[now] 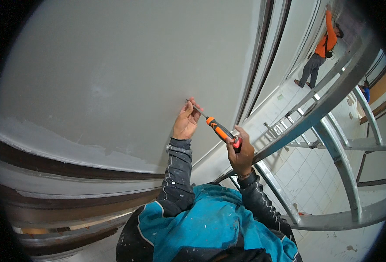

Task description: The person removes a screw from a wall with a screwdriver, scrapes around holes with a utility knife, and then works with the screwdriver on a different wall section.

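A screwdriver (219,129) with an orange and black handle slants across between my two hands, in front of a grey-white wall panel (114,70). My right hand (241,153) is closed around the red-and-black butt end of the handle, its thumb and a finger showing. Near the tip, my left hand (186,121) pinches the thin metal shaft between thumb and fingers, close to the panel's surface. Whatever sits at the very tip, if anything, is too small to make out.
A metal ladder (330,135) stands close on my right, its rails curving through the view. White floor tiles (302,174) with scattered debris lie far below. Beyond, a person in orange (327,43) reaches up a wall. Dark grooves (262,56) edge the panel.
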A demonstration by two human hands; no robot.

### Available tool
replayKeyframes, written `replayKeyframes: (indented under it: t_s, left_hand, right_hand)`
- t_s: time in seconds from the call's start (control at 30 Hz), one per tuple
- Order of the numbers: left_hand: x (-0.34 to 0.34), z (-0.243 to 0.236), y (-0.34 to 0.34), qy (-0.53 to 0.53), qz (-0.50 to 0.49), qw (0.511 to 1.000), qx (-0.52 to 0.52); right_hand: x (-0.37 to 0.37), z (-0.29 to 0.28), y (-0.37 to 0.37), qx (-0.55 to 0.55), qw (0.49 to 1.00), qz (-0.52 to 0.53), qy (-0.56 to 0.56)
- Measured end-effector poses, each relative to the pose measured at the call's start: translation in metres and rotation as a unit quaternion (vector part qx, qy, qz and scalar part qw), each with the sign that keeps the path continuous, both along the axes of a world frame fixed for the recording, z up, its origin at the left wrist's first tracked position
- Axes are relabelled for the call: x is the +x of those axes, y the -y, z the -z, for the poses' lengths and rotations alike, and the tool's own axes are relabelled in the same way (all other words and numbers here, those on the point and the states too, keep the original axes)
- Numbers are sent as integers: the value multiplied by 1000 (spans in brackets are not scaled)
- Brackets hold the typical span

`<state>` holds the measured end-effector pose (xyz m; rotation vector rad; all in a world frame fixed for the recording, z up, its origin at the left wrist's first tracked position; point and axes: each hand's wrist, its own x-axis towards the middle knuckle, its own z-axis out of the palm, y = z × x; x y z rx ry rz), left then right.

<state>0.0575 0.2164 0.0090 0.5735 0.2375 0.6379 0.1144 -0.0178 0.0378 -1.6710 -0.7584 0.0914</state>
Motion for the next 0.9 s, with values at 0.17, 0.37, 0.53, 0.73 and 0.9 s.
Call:
replayKeyframes:
  t_s: [0.17,0.37,0.53,0.73,0.9]
  left_hand:
    - [1,-2,-1,-28,-22,999,-6]
    - [7,15,-3,-101,-24,984,143]
    - [-4,3,0,-31,-40,998,38]
    - [-1,5,-3,-20,-8,1000,4]
    - [-2,-8,1,-53,-55,997,-5]
  right_hand:
    - [3,-2,-5,8,996,5,84]
    - [13,23,4,49,976,-43,210]
    - [9,1,1,61,985,-48,156]
    - [14,-9,11,23,989,-7,145]
    - [8,-3,12,39,989,-54,135]
